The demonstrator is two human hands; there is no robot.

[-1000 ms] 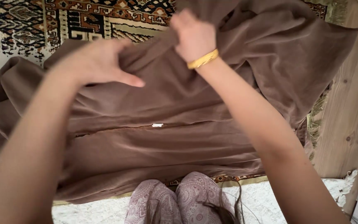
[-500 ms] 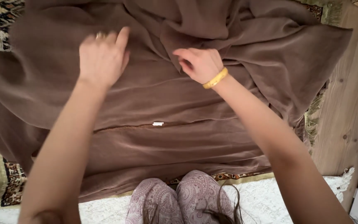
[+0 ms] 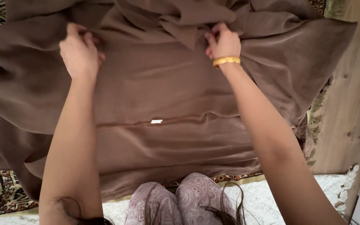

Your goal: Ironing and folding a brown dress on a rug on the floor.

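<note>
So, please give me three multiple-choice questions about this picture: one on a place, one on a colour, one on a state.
1. Where is the small white tag?
A. On the seam in the middle of the brown cloth
B. On the wooden floor
C. On the white rug

2. What colour is the bangle on the right wrist?
A. Silver
B. Gold
C. Red

3. What are the two hands doing?
A. Resting on the knees
B. Lying flat on the rug
C. Gripping the cloth at its far side

Answers:
1 A, the tag sits on the seam line.
2 B, it shines yellow gold.
3 C, the left hand and right hand both pinch folds.
</note>
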